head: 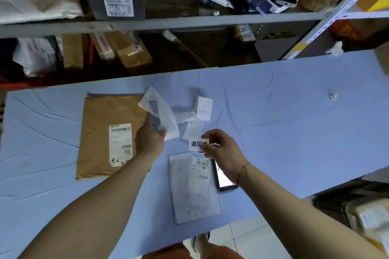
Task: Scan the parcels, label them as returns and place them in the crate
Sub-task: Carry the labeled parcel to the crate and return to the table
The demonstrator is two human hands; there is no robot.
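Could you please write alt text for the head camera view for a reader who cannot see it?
The right hand pinches a white return label while the left hand holds the backing strip, above a grey parcel on a blue table. A brown parcel lies left, a phone right.

Our right hand point(221, 149) hides the label's point(196, 143) last character and part of the phone point(224, 181); parcel point(195, 187) print is too small to read.

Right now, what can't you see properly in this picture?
All in the head view:
- Return label: its last character sits under the right hand.
- Phone: partly covered by that wrist.
- Brown parcel and grey parcel: label print too small.
- Crate: cannot be made out.
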